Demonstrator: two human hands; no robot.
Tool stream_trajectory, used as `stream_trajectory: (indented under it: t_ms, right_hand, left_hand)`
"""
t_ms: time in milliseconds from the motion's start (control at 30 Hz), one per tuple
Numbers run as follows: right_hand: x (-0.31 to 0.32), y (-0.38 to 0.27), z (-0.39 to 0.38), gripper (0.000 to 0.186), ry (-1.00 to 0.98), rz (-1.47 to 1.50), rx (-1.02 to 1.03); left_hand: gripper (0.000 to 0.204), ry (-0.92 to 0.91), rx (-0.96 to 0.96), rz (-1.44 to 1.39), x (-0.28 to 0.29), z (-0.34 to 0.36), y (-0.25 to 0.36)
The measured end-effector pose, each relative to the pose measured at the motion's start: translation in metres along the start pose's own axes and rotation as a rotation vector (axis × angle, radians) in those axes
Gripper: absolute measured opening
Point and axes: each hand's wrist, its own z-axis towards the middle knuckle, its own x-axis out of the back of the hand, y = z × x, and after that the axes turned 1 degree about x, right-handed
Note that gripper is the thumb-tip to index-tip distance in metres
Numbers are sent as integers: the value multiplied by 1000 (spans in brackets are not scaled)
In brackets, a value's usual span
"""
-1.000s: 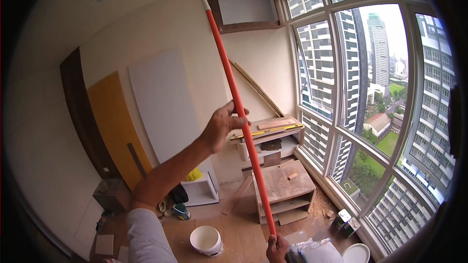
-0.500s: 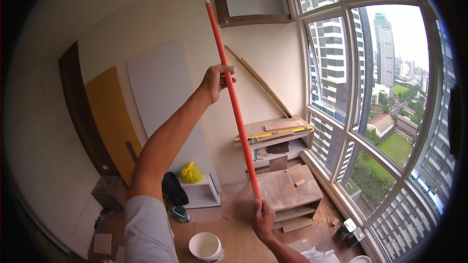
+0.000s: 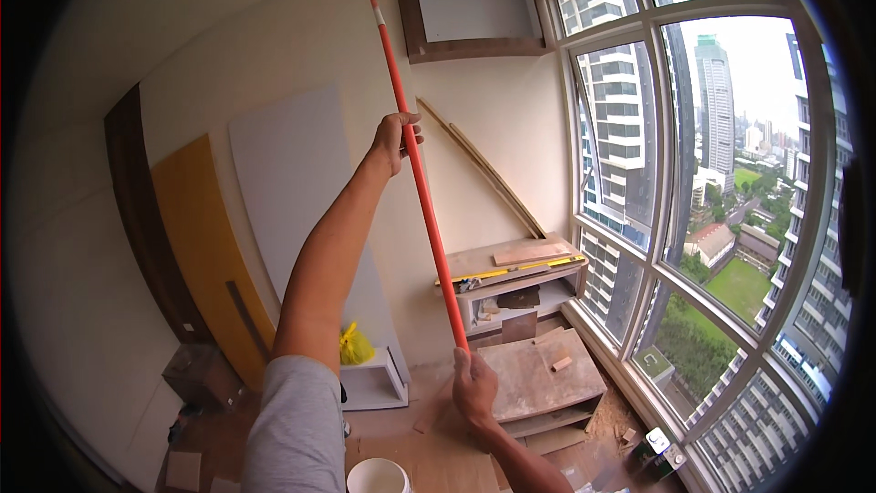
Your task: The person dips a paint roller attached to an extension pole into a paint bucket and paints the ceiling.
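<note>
A long red pole [image 3: 422,187] with a pale band and a thin tip slants up across the middle, its top close to the wall below the ceiling. My left hand [image 3: 394,141] is closed round it at upper-middle height, that arm stretched out. Lower down, my right hand [image 3: 475,387] grips the pole near its bottom end, which the fingers hide. Behind the top part are the cream wall [image 3: 301,55] and, to the right, a dark-framed wall cabinet [image 3: 474,44] with a pale inside.
Tall windows [image 3: 652,128] line the right side. Wood strips [image 3: 493,169] lean above a dusty low cabinet [image 3: 538,374] and a shelf unit with a yellow level [image 3: 529,268]. White and yellow panels [image 3: 196,219] lean at left. A white bucket [image 3: 379,466] and tins [image 3: 659,456] stand below.
Both hands have risen slightly and shifted left in view, while the pole's tip sits lower against the wall cabinet. The view has tilted up a little. My left arm now covers the dark bag.
</note>
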Motion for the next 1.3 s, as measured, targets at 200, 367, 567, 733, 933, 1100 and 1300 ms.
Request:
stream_trajectory:
  t_ms: [200,367,567,733,933,1100,1300]
  right_hand:
    - [-7,-13,6,45,-14,-31,17]
    - [7,-1,-20,45,5,-27,52]
    - [51,45,-95,40,-41,46,-7]
    - [102,79,-179,37,-91,103,12]
    - [160,82,-258,37,-5,217,43]
    - [211,94,-311,52,36,36,179]
    - [245,112,-359,50,-66,-73,29]
  left_hand:
    - [39,29,3,-1,5,9,5]
    - [35,-12,-18,-25,4,-28,2]
    - [45,-292,-52,54,1,-131,-9]
    - [61,-490,-44,56,-5,-243,-2]
    - [80,-646,0,32,-22,-351,22]
    - [100,-743,31,-18,-42,-420,38]
    - [106,-834,88,-81,-52,-453,36]
